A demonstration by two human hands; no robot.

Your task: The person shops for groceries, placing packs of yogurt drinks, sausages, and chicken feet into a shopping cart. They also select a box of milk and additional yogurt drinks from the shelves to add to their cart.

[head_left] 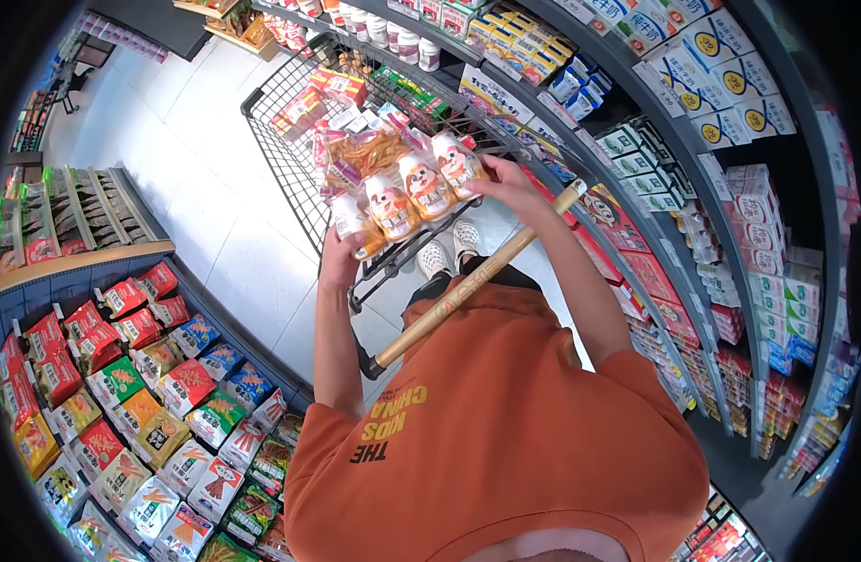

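A wrapped pack of white-capped bottles with cartoon faces and orange contents (407,199) is held up over the near end of a wire shopping cart (285,159). My left hand (340,258) grips the pack's left end, its fingers partly hidden by the bottles. Around the right end closes my right hand (510,187). Just beyond the pack, bags of brown snacks (363,155) lie in the cart, with red and yellow boxes (339,86) farther in. The cart's tan handle bar (477,281) runs diagonally between my forearms.
Shelves with milk cartons (721,80) and other packaged goods curve along the right. On the left stands a low display of bagged snacks (163,436), with a wood-edged rack (84,267) behind it. Pale floor tiles (234,197) run between the display and the cart.
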